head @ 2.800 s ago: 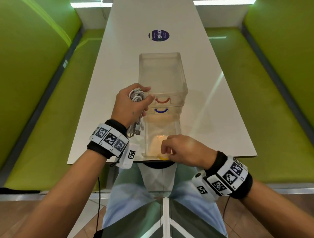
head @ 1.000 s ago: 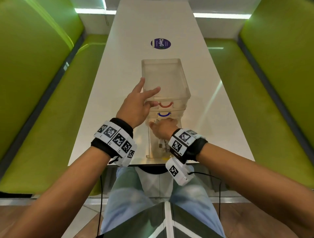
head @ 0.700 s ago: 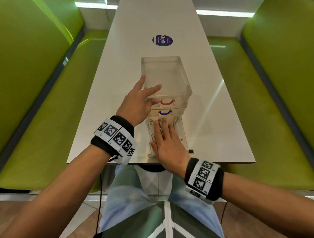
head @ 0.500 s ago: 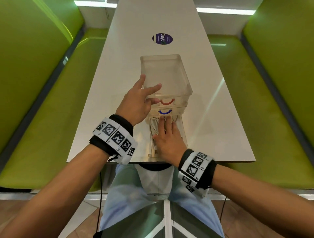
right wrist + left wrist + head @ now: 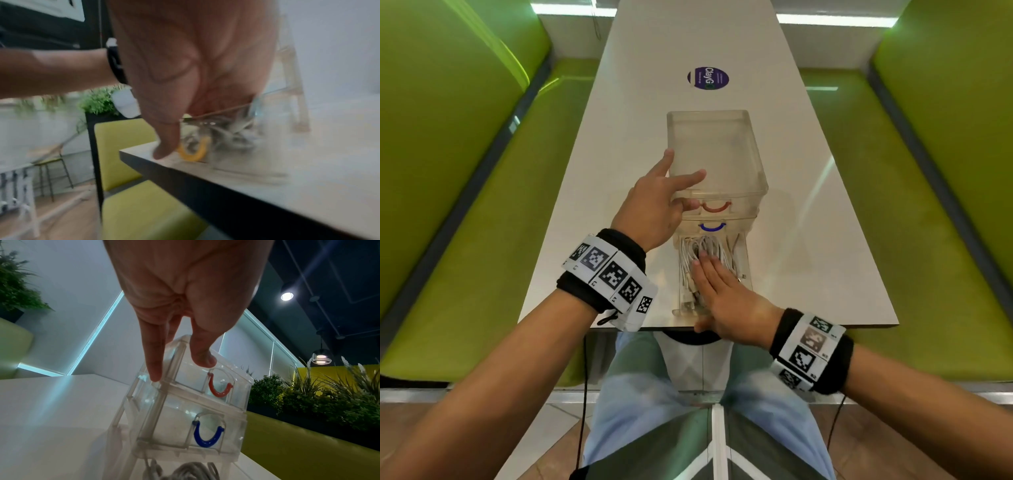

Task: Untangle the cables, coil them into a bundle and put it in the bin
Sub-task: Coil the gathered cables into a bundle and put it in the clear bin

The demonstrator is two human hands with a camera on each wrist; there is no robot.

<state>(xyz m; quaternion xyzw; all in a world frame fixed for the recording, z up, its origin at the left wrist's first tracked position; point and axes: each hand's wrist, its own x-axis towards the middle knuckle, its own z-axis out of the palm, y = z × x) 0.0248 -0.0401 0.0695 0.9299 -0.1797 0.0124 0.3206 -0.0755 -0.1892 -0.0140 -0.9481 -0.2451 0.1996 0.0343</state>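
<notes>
Now: cables [image 5: 702, 253] coiled, white, lying in pulled-out bottom drawer [image 5: 744, 270] of clear bin [image 5: 722, 144] near tabletop [image 5: 619, 178] front edge. Right hand [image 5: 726, 301] flat over drawer, fingers straight, fingertips touching cables, thumb down by yellow handle [image 5: 195, 155] at drawer front. Left hand [image 5: 654, 205] spread wide on bin's near left corner, fingers straight, thumb against top drawer front beside red handle [image 5: 716, 207]. Blue handle [image 5: 711, 226] just below.
</notes>
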